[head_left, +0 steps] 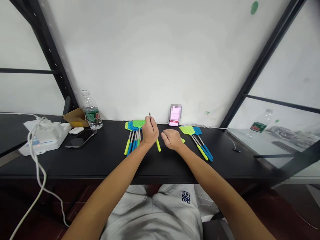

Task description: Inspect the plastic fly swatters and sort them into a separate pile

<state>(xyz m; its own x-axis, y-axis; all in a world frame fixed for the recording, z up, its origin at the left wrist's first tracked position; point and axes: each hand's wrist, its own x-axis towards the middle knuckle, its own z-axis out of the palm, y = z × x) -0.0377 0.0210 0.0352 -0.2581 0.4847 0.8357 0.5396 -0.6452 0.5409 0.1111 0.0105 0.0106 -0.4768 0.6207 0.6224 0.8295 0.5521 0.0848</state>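
Closed in a fist, my left hand (150, 130) grips a fly swatter handle (158, 146). Its lime grip points down toward me, and the bare metal rod tip rises above the fist with no head on it. My right hand (171, 138) is closed just to the right, apart from the left. A lime fly swatter head (183, 140) shows its rounded edge behind that hand; most of it is hidden. Beside my left hand lies a row of several blue and green fly swatters (132, 140). Right of my right hand lie lime and blue fly swatters (200, 143).
A phone (175, 115) with a lit screen leans against the wall. On the left of the black table (105, 163) are a water bottle (91, 110), a dark phone (81, 138), a white case (76, 130), a cardboard box (77, 118) and a power strip (47, 136) with cables.
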